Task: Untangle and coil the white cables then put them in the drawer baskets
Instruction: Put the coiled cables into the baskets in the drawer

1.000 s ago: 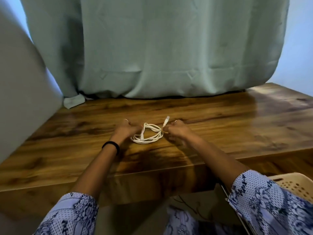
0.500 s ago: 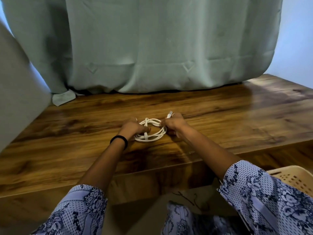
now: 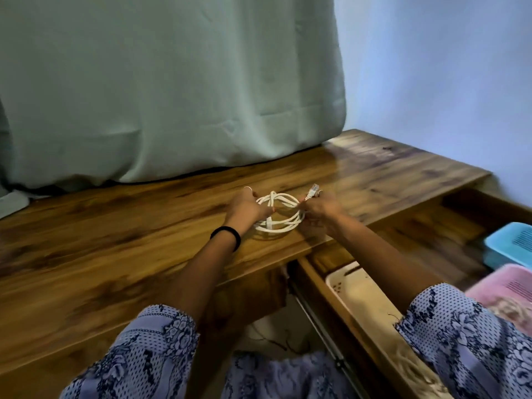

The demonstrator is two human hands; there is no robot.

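Blue-patterned sleeves (image 3: 149, 352) fill the bottom of the view, both forearms reaching forward over the desk (image 3: 100, 254), a black band (image 3: 227, 236) on the left wrist. Down at the right the drawer (image 3: 325, 280) stands pulled out; along its near side sits a cream basket (image 3: 362, 295), partly hidden under the right arm. Deeper in the drawer, toward the right edge, a pink basket (image 3: 498, 289) shows with something pale and blurred in it, and beyond that a blue basket (image 3: 506, 246).

Up on the desk top, near its front edge, lies the white cable (image 3: 280, 214), wound in a round coil of several loops with a turn wrapped across it at the far side and another at the near side. Left hand (image 3: 244, 207) grips the coil's left side, fingers curled round the loops, a ring on one finger. Right hand (image 3: 324, 208) holds the coil's right side, fingers curled in and pinching the cable just below its plug (image 3: 313, 190), which sticks up clear and pale above the knuckles. Whether the coil's underside touches the wood or is lifted slightly, I cannot tell.

Behind all this a green curtain (image 3: 172, 96) hangs down to the back of the desk, with a pale blue wall (image 3: 446, 82) at the right
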